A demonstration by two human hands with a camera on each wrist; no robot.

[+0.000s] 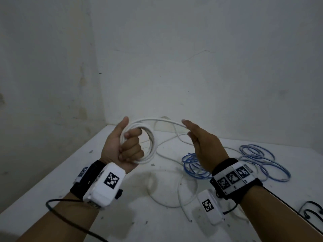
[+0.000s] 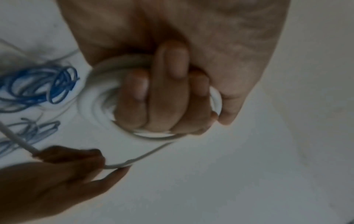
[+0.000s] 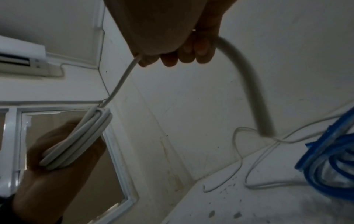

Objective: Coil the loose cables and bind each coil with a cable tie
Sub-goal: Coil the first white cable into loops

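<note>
My left hand [image 1: 128, 145] holds a coil of white cable [image 1: 151, 137] above the white table [image 1: 52, 172], fingers curled through the loops and thumb up. The left wrist view shows the same coil [image 2: 90, 97] wrapped around my curled fingers [image 2: 168, 91]. From the coil a free strand [image 1: 167, 121] arcs right into my right hand [image 1: 192, 135], which holds it between thumb and fingers; the right wrist view shows the fingers [image 3: 187, 51] curled over the strand [image 3: 122, 80]. The rest of the white cable [image 1: 167, 154] trails down and lies in loose loops on the table.
A tangle of blue cable [image 1: 192, 165] lies on the table under my right wrist, with paler blue loops [image 1: 262, 159] further right. A black cable [image 1: 312, 210] sits at the right edge. Walls close the table's back and left sides.
</note>
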